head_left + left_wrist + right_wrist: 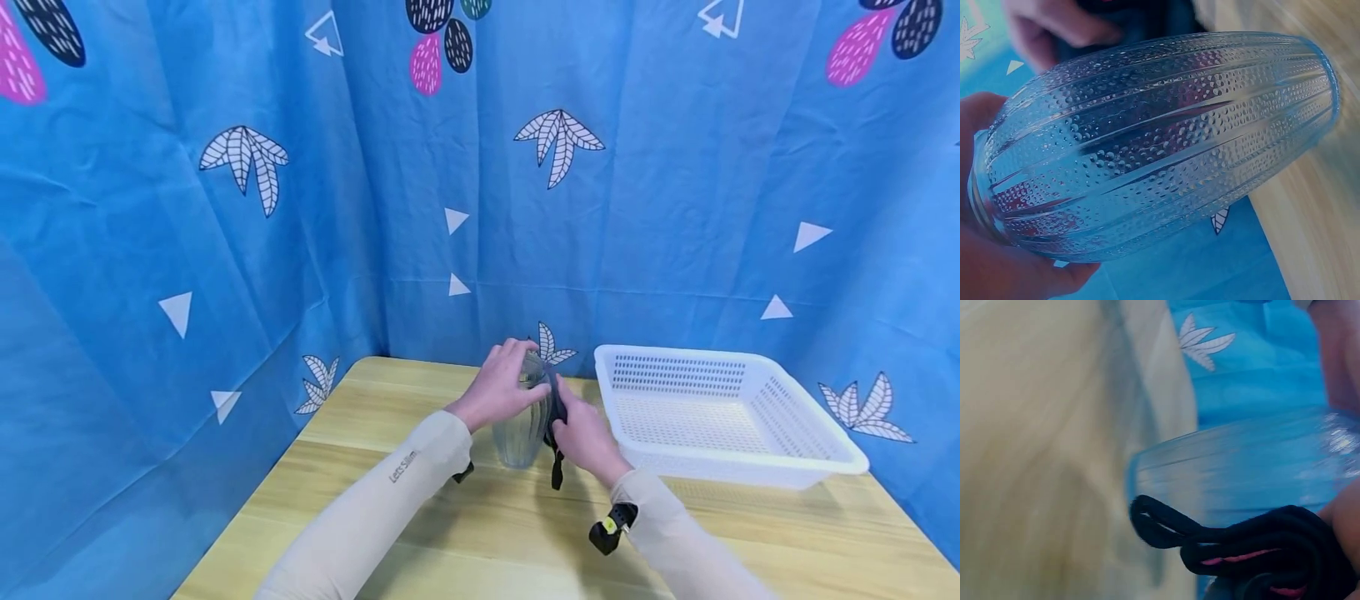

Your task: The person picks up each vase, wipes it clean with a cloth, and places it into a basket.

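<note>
A clear ribbed glass vase (516,442) with a dimpled surface stands near the middle of the table, slightly tilted in the head view. My left hand (498,387) grips it round the rim, thumb and fingers on opposite sides, as the left wrist view also shows. On the vase's right side, my right hand (588,429) holds a folded black cloth (1260,544) with pink showing between its layers and a loop at one end. That cloth lies against or very close to the glass. Whether the vase's base touches the table I cannot tell.
A white perforated plastic basket (750,462) stands on the right of the wooden table (345,467), just beyond my right hand. Blue patterned curtains (660,233) hang behind the table and along its left side.
</note>
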### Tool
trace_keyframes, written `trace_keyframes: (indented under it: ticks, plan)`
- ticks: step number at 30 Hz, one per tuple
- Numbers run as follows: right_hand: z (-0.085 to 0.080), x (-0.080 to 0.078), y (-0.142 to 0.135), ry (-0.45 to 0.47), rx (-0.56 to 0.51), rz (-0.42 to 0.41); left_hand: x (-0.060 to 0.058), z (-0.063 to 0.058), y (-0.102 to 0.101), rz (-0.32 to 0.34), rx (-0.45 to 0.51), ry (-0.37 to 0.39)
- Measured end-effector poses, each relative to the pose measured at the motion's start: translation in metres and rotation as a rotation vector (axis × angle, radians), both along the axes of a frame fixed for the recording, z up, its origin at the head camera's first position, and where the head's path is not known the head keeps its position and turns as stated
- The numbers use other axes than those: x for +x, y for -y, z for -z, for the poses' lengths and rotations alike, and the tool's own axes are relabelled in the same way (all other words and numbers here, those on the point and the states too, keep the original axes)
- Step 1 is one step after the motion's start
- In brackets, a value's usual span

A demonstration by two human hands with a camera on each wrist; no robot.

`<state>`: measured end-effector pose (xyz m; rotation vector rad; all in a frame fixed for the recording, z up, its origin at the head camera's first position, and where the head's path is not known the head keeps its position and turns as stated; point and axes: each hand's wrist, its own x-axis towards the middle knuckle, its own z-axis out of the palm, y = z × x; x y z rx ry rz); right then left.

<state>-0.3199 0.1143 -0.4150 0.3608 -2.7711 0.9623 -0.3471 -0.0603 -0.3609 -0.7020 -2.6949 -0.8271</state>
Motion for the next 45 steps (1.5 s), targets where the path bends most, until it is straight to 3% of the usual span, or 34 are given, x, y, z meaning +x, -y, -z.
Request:
trace_keyframes:
  ticks: [8, 11, 17, 26, 35, 39, 45]
  plan:
    - [0.036, 0.001, -0.001, 0.154, 0.048, -0.065, 0.001, 0.004, 0.002, -0.047, 0.018, 0.013]
    - [0.036, 0.003, -0.002, 0.173, 0.028, -0.076, 0.003, 0.003, 0.0, -0.059, 0.01, -0.002]
    - [0.018, 0.015, -0.005, 0.251, -0.056, -0.067, 0.003, 0.004, 0.0, -0.083, -0.013, -0.022]
    - [-0.016, 0.03, -0.01, 0.101, -0.151, -0.021, 0.007, 0.003, 0.0, -0.134, -0.078, -0.089]
    - [-0.045, 0.025, -0.01, -0.11, -0.034, -0.057, 0.009, -0.004, 0.001, -0.058, 0.061, 0.038]
    - [-0.039, 0.014, -0.006, -0.087, 0.024, -0.052, 0.007, -0.005, 0.0, -0.027, 0.089, 0.072]
    - [-0.01, 0.002, 0.001, 0.036, 0.087, -0.01, 0.004, 0.001, 0.0, -0.017, 0.061, 0.058]
